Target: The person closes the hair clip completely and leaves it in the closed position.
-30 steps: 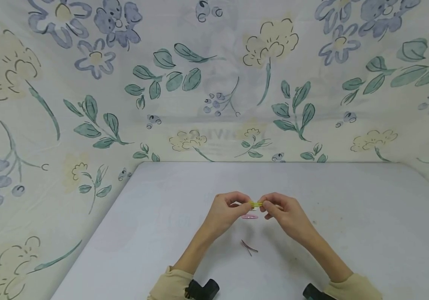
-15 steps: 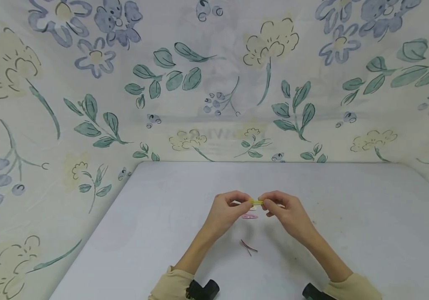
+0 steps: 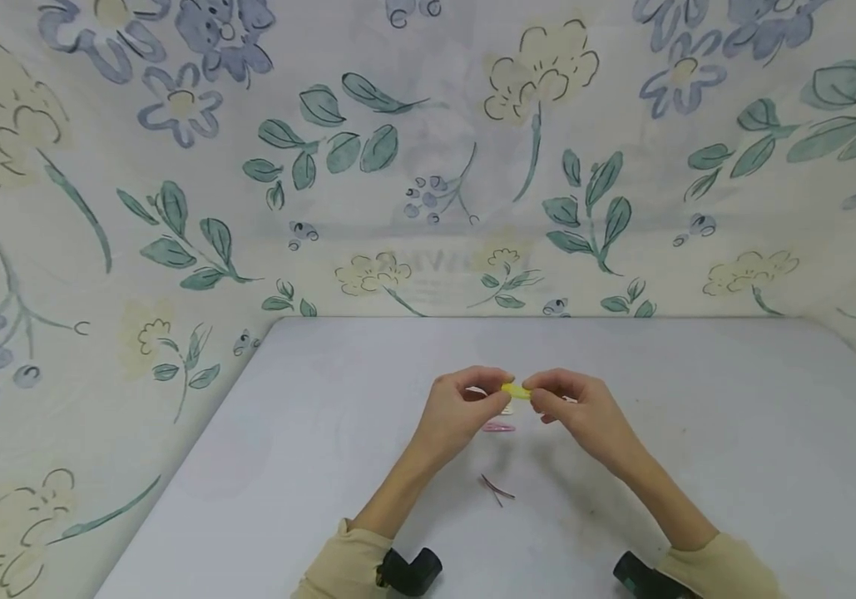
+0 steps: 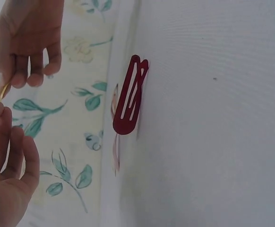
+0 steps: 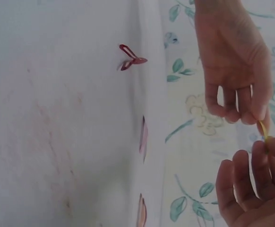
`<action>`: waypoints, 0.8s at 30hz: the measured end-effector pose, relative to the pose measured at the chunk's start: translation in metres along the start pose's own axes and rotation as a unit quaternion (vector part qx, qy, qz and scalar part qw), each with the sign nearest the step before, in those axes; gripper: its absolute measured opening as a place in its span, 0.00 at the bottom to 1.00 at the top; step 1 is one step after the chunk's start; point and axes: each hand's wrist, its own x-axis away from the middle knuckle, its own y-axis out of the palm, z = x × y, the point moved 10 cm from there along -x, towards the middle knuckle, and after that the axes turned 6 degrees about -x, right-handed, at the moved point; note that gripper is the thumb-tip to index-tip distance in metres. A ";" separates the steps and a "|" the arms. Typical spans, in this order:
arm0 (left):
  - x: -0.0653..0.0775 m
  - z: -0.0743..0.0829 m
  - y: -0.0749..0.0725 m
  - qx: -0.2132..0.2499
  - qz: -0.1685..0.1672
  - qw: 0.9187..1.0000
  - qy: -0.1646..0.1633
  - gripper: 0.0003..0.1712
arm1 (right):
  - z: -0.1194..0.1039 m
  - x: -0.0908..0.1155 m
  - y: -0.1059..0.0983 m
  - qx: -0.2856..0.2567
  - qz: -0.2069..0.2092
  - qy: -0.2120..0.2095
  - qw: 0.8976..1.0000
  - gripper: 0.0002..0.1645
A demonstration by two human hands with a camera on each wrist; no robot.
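Note:
Between my two hands is a small yellow snap hair clip (image 3: 516,391), held clear above the table. My left hand (image 3: 463,412) pinches one end between thumb and fingertips. The other end is pinched by my right hand (image 3: 577,414). In the left wrist view the yellow clip (image 4: 4,92) is a thin strip bridging both hands, and in the right wrist view the clip (image 5: 264,129) looks slightly bowed. Below the hands lies a pink hair clip (image 3: 498,427), with a pale clip (image 3: 507,409) partly hidden behind the left fingers.
A dark red snap clip (image 3: 497,489) lies sprung apart on the white table (image 3: 323,399), nearer the body. The left wrist view shows this red clip (image 4: 128,97) large. A flower-printed cloth (image 3: 428,241) hangs behind the table and along its left side.
Both hands have risen slightly with the yellow clip. It has turned, so a broader yellow face shows now. The head view has shifted a little; the clips on the table stay put.

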 end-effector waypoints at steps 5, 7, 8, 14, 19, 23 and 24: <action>-0.006 0.004 -0.001 -0.039 -0.005 0.999 0.011 0.12 | -0.008 -0.006 -0.002 0.009 -0.016 -0.006 1.000 0.13; -0.008 0.008 -0.001 -0.056 -0.003 0.998 0.021 0.11 | -0.011 -0.008 -0.004 0.017 -0.023 -0.011 1.000 0.13; -0.010 0.010 -0.001 -0.064 0.000 0.998 0.027 0.11 | -0.012 -0.009 -0.005 0.023 -0.026 -0.013 0.999 0.13; -0.019 0.020 0.006 -0.122 0.013 0.990 0.065 0.09 | -0.015 -0.013 -0.017 0.125 -0.011 -0.018 0.992 0.13; -0.029 0.020 0.020 -0.150 -0.002 0.986 0.067 0.09 | -0.016 -0.013 -0.026 0.195 0.008 -0.038 0.980 0.11; -0.037 0.017 0.034 -0.170 -0.030 0.983 0.054 0.09 | -0.013 -0.014 -0.034 0.228 0.014 -0.058 0.972 0.10; -0.039 0.016 0.036 -0.176 -0.036 0.983 0.049 0.09 | -0.012 -0.014 -0.036 0.233 0.015 -0.061 0.970 0.10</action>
